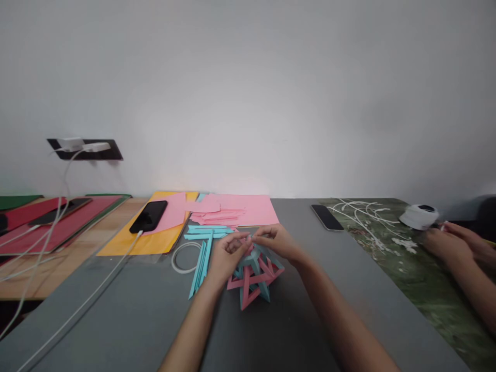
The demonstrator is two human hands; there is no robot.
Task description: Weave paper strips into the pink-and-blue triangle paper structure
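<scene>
Pink-and-blue paper model (256, 279) | left hand (228, 257) and right hand (279, 242) pinch its top, apparently for steadiness | blue strips (207, 258) left, within reach

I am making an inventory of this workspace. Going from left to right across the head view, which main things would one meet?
Black rectangular wall socket panel, black flat phone, flat white ring, pink and blue folded-paper model, another black flat phone, white rounded device.
</scene>
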